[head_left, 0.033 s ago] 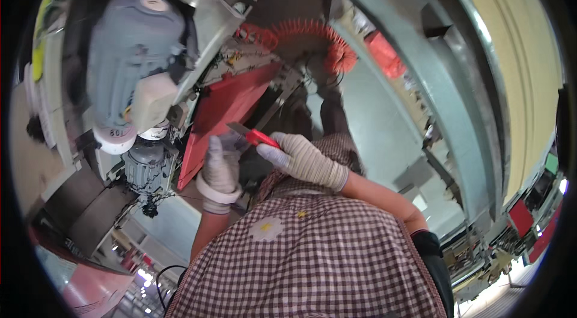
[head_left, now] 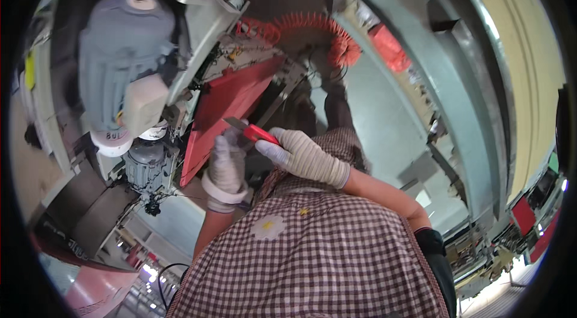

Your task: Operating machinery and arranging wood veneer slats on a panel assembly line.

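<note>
My right hand, in a pale knitted glove with greyish fingertips, is closed around a red-handled knife. The knife's dark, flat blade points up and to the left, close to the fingertips of my left hand. That hand wears the same kind of glove and is raised, its fingers stretched upward and partly apart. I make out nothing held in it, though its fingertips are somewhat blurred. A white band circles the left wrist. Beyond the left hand leans a red panel on the machine.
A large grey motor and a smaller motor stand on the left. Ahead lies a red coiled hose. A grey-green metal frame curves along the right, with a red bag beside it. My checked apron fills the bottom.
The view has shifted slightly, so the machine parts on the left sit a little further left. Both hands keep nearly the same pose, and the knife stays in my right hand.
</note>
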`<state>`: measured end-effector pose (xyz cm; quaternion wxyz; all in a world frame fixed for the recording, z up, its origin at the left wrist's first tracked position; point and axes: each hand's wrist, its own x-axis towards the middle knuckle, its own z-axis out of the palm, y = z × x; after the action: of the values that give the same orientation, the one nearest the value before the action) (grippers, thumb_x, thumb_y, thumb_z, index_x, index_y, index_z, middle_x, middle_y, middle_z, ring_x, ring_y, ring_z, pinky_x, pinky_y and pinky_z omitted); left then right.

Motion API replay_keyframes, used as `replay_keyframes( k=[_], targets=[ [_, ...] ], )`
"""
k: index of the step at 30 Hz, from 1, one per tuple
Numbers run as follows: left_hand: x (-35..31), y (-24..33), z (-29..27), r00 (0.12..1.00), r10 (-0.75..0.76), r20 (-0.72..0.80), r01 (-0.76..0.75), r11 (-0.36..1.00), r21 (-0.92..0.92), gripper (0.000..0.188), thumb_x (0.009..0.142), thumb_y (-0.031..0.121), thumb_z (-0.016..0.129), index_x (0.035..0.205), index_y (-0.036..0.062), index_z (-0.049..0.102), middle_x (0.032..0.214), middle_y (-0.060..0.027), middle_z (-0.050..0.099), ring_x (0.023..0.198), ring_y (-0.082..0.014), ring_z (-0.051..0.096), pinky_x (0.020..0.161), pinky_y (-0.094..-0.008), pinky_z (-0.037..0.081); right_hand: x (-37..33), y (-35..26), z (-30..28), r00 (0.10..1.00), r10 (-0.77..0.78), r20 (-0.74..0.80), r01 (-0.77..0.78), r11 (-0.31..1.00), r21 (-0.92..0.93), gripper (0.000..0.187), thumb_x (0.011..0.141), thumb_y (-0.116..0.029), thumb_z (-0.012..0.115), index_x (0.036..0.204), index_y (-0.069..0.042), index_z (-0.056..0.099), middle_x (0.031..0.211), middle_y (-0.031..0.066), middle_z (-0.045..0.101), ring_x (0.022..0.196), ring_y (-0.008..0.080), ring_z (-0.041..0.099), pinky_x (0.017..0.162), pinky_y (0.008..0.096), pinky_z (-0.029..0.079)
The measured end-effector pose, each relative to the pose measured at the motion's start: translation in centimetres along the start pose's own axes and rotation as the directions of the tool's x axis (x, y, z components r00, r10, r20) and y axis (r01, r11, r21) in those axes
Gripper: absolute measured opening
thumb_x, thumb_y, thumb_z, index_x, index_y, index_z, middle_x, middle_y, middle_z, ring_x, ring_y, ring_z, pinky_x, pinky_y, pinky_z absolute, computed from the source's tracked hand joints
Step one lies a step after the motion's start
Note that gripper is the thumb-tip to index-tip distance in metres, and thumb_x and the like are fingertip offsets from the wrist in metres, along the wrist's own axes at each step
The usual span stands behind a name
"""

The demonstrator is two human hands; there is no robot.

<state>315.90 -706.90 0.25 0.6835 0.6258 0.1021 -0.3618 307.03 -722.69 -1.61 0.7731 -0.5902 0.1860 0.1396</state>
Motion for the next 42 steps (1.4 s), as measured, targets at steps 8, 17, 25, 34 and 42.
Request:
replay_keyframes(
  k=[8, 17, 25, 34, 42],
  targets=[
    [4.6, 1.1, 2.6, 0.985, 0.042, 0.17, -0.042, 0.999, -0.001, 0.042, 0.091, 0.046, 0.054, 0.108, 0.0078, 0.057, 0.101, -0.0079, 0.061, 0.101, -0.0254, 0.057, 0.098, -0.0461, 0.041, 4.4, 1.7, 1.3, 0.941, -0.33, -0.081, 0.337, 0.936, 0.102, 0.021, 0.094, -0.019, 0.051, 0.105, -0.001, 0.055, 0.077, 0.0118, 0.057, 0.066, 0.0198, 0.056, 0.063, 0.0335, 0.046],
    [6.4, 2.8, 2.1, 0.995, 0.103, 0.019, -0.098, 0.98, -0.172, 0.037, 0.087, 0.049, 0.059, 0.1, 0.0141, 0.057, 0.101, -0.0028, 0.062, 0.099, -0.0215, 0.06, 0.098, -0.046, 0.044, 7.4, 0.5, 4.1, 0.784, -0.525, -0.332, 0.587, 0.8, 0.123, 0.045, 0.089, -0.013, 0.052, 0.132, -0.005, 0.043, 0.097, 0.0225, 0.062, 0.081, 0.0377, 0.062, 0.072, 0.0388, 0.052],
    [6.3, 2.2, 1.7, 0.985, 0.094, -0.143, -0.09, 0.995, 0.037, 0.039, 0.087, 0.054, 0.057, 0.089, 0.0151, 0.054, 0.093, -0.0021, 0.059, 0.096, -0.0224, 0.058, 0.095, -0.048, 0.043, 8.9, 0.7, 4.2, 0.972, -0.228, -0.053, 0.232, 0.971, 0.063, 0.025, 0.087, -0.023, 0.057, 0.102, -0.003, 0.052, 0.078, 0.0193, 0.06, 0.071, 0.0376, 0.061, 0.061, 0.0441, 0.05],
    [7.6, 2.4, 1.4, 0.994, 0.07, -0.087, -0.079, 0.992, -0.095, 0.032, 0.092, 0.039, 0.055, 0.075, 0.013, 0.046, 0.087, -0.003, 0.052, 0.101, -0.0276, 0.057, 0.098, -0.0522, 0.043, 9.1, 0.4, 4.2, 0.978, -0.199, -0.057, 0.202, 0.979, 0.035, 0.028, 0.086, -0.025, 0.058, 0.103, -0.004, 0.05, 0.079, 0.0179, 0.06, 0.072, 0.0365, 0.062, 0.061, 0.0443, 0.05],
    [7.9, 3.0, 1.8, 0.99, 0.089, -0.11, -0.097, 0.993, -0.073, 0.026, 0.091, 0.031, 0.054, 0.076, 0.0124, 0.046, 0.084, -0.0029, 0.05, 0.097, -0.0269, 0.058, 0.095, -0.05, 0.044, 9.1, 1.0, 4.8, 0.918, -0.348, -0.19, 0.377, 0.916, 0.14, 0.034, 0.085, -0.018, 0.057, 0.115, -0.005, 0.05, 0.088, 0.0172, 0.06, 0.074, 0.0338, 0.062, 0.059, 0.0408, 0.051]
  ],
)
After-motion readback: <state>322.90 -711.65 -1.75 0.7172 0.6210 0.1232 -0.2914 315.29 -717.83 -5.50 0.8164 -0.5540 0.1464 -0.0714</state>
